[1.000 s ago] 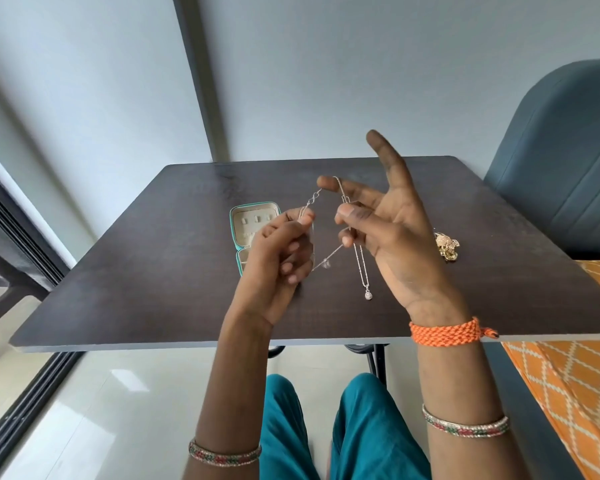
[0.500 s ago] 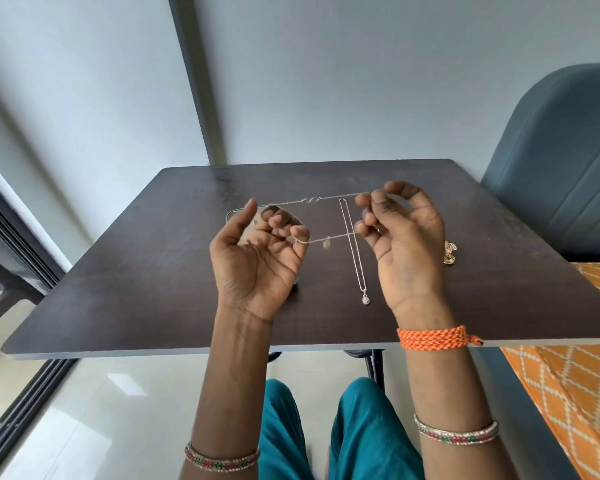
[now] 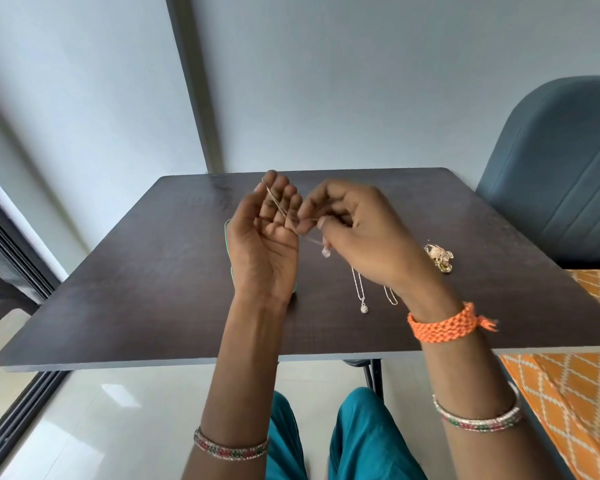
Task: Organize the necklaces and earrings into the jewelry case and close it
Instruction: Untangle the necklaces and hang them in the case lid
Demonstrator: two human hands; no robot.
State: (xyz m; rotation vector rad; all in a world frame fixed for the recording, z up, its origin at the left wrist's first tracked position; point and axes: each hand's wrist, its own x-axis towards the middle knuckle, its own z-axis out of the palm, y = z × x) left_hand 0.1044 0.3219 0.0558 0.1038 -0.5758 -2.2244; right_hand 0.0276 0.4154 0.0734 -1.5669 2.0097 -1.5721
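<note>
I have brought my hands close together above the desk [image 3: 153, 289]. Half a second ago they were spread wide, with the thin chain stretched level between them; now that span has collapsed. My left hand [image 3: 262, 244] is turned palm up with its fingers fairly straight, and the chain [image 3: 278, 206] lies slantwise across those fingers up towards a fingertip. My right hand [image 3: 357, 233] is curled over beside it, thumb and forefinger pinched on the same chain near my left palm. A small clear pendant [image 3: 325, 251] hangs just below the pinch, blurred by motion.

I judge that I am gathering the chain into loops in my left hand, so it goes into the case as a tidy bundle instead of a tangle.

The jewelry case [image 3: 228, 233] is almost entirely hidden behind my left hand; only a sliver of its teal edge shows at the left of my wrist, so I cannot tell what it holds. A second necklace [image 3: 362, 299] with a round pendant lies on the desk below my right hand, and the gold earrings [image 3: 439, 259] sit farther right, apart from it. Those pieces are yet to be stowed, and the case is yet to be closed.
</note>
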